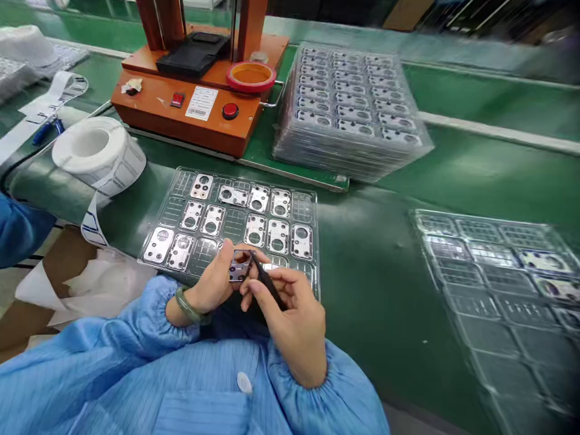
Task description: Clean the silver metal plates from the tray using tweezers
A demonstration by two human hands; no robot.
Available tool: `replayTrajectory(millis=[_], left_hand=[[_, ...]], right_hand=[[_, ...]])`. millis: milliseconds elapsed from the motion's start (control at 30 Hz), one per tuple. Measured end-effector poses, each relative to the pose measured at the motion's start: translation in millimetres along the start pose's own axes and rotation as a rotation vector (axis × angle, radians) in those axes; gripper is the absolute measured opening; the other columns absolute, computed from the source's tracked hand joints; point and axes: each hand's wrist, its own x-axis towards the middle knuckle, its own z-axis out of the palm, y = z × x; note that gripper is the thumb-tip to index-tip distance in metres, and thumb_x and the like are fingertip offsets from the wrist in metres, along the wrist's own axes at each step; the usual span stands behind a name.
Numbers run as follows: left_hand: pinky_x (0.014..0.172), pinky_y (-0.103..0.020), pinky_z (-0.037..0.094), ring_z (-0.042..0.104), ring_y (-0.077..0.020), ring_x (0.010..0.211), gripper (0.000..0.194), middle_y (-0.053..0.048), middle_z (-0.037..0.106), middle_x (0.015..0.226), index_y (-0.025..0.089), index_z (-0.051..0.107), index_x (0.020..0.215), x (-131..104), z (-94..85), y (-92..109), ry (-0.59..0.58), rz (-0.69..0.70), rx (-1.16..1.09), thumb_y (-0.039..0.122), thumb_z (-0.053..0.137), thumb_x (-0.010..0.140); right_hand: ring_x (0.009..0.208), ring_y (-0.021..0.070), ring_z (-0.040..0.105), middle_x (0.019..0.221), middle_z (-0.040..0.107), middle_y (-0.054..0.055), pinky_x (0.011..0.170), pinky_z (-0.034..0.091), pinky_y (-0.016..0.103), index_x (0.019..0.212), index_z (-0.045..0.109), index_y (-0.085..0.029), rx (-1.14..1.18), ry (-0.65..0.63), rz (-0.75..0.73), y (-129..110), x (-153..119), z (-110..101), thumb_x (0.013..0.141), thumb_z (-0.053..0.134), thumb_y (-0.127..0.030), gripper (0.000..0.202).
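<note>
Between the thumb and fingers of my left hand (212, 284) is a small metal plate (237, 269) with a large round hole and smaller holes. A pair of black tweezers (269, 284) is gripped in my right hand (294, 320), its tip at the plate's upper edge. Whether the tip touches the plate I cannot tell. Both hands are over the near edge of a clear plastic tray (164, 209). Several similar metal plates (211, 220) lie in its pockets, and other pockets hold none. My hands cover part of the tray's near row.
An orange press (181, 124) stands behind the tray, with a roll of red tape (251, 77) on it. Right of it is a tall stack of filled trays (353, 133). Another clear tray (493, 284) lies at right. A label roll (97, 151) and a blue sleeve (22, 232) are at left.
</note>
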Motion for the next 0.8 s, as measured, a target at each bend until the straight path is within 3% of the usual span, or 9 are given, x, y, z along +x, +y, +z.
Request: replayTrajectory(millis=[100,233,433,500,700,800], left_hand=[[0.034,-0.019,0.045,0.047,-0.008,0.038,0.067,0.004,0.049,0.054,0.011,0.061,0.098,2.3,4.8,2.7,-0.005,-0.001,0.007,0.07,0.032,0.086],[0.034,-0.021,0.048,0.046,-0.0082,0.04,0.065,0.003,0.051,0.057,0.012,0.06,0.098,2.7,6.8,5.0,-0.01,-0.013,-0.01,0.07,0.036,0.085],[0.033,-0.021,0.047,0.05,-0.0093,0.037,0.064,0.004,0.051,0.054,0.013,0.059,0.101,1.1,3.6,3.1,-0.014,-0.005,0.013,0.068,0.028,0.088],[0.033,-0.02,0.047,0.051,-0.0095,0.035,0.063,0.004,0.05,0.052,0.014,0.058,0.102,0.9,2.6,2.4,-0.026,-0.001,0.023,0.067,0.027,0.089],[0.033,-0.021,0.049,0.05,-0.0078,0.038,0.06,0.002,0.055,0.063,0.014,0.056,0.103,1.3,3.2,3.0,-0.019,0.003,0.037,0.067,0.032,0.088],[0.033,-0.021,0.05,0.051,-0.0075,0.04,0.056,0.003,0.055,0.065,0.016,0.054,0.108,1.2,3.9,3.9,-0.008,-0.006,0.075,0.065,0.034,0.088]], right_hand=[[0.06,0.0112,0.068,0.074,0.072,-0.003,0.063,0.056,0.024,0.091,0.058,-0.021,-0.173,0.013,-0.117,0.4,1.2,-1.7,0.09,0.058,-0.018,0.004],[0.062,0.0122,0.069,0.071,0.071,-0.002,0.061,0.054,0.024,0.09,0.064,-0.021,-0.412,0.046,-0.276,-0.2,3.3,-3.8,0.094,0.049,-0.017,0.015],[0.058,0.0107,0.068,0.07,0.072,-0.004,0.059,0.055,0.021,0.095,0.06,-0.02,-0.388,0.12,-0.234,1.1,1.0,0.2,0.086,0.063,-0.021,0.009],[0.059,0.0113,0.068,0.069,0.071,-0.003,0.06,0.054,0.022,0.091,0.061,-0.02,-0.44,0.103,-0.266,1.3,1.2,-0.5,0.089,0.06,-0.021,0.003],[0.056,0.012,0.067,0.067,0.071,0.0,0.055,0.049,0.023,0.091,0.065,-0.018,-0.566,0.063,-0.4,0.5,5.3,-6.4,0.096,0.046,-0.02,0.021],[0.051,0.011,0.066,0.061,0.07,-0.003,0.053,0.051,0.02,0.096,0.063,-0.018,-0.532,0.078,-0.364,2.5,4.4,-5.0,0.093,0.053,-0.024,0.011]])
